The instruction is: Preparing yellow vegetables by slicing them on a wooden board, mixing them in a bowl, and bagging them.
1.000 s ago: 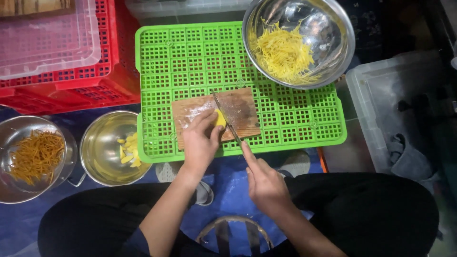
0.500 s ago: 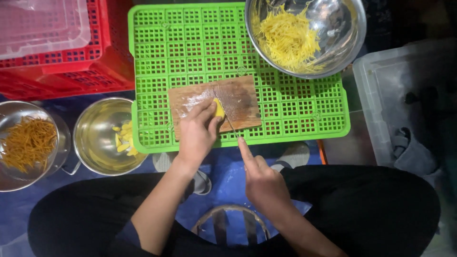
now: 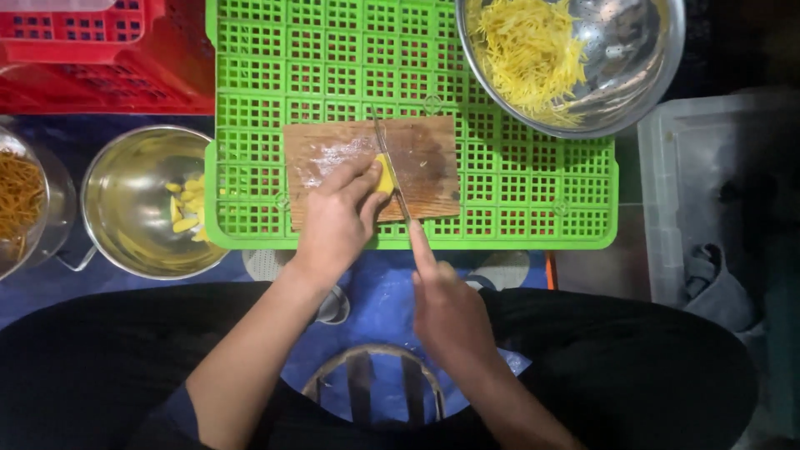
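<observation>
My left hand presses a small yellow piece of vegetable onto a wooden cutting board. My right hand grips a knife, index finger stretched along its spine. The blade lies across the board, right beside the yellow piece. The board rests on an upturned green plastic crate.
A steel bowl of yellow shreds sits at the crate's far right. Left of the crate stand a steel bowl with yellow chunks and another bowl holding orange strips. A red crate is at top left, a grey bin on the right.
The view has shifted slightly, so the scene sits higher in frame. Both hands stay on the board, with the knife still against the yellow piece.
</observation>
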